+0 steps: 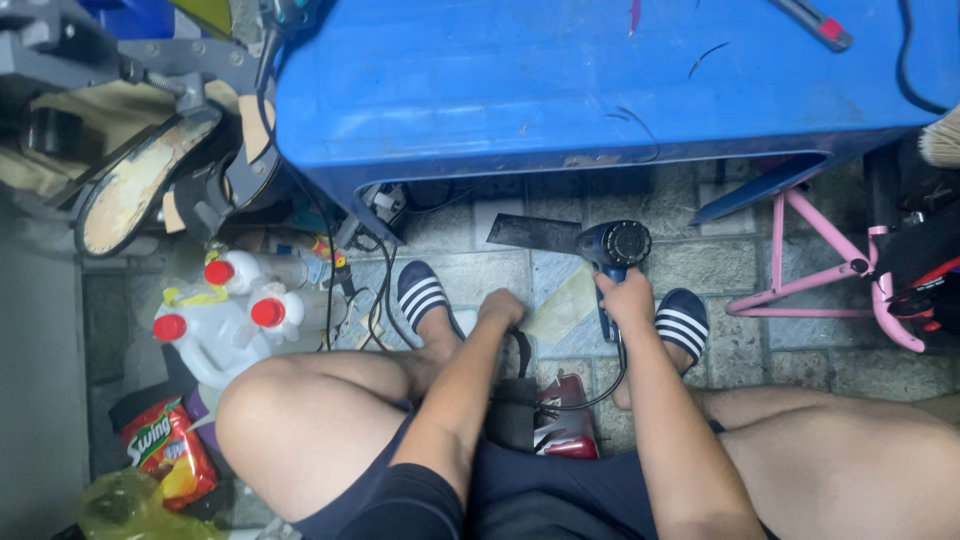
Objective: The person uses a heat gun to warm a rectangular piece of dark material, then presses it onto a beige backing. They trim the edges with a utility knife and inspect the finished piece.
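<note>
Sitting low before a blue plastic worktop, a person works between their knees, feet in striped slides on the tiled floor.

Item, right hand: fingers clamped round the grip of a dark blue heat gun. The tool is held just above the floor, under the worktop's front edge. Its handle runs toward the person; the round rear cap faces up at the camera, so the barrel seems to point down and away at the floor, though the nozzle itself is hidden. The cord loops back toward the lap.

Item, left hand: fingers curled together, pressing down on a pale flat sheet lying on the tiles just beside the tool. Whether anything is pinched in them cannot be told.

Item, progress: the tool is gripped and aimed near the sheet, which lies flat and looks unchanged; the work appears to be in its early or middle part.

Sundries: a dark flat strip beyond the gun; white jugs with red caps at left; a snack packet; a pink metal frame at right.
</note>
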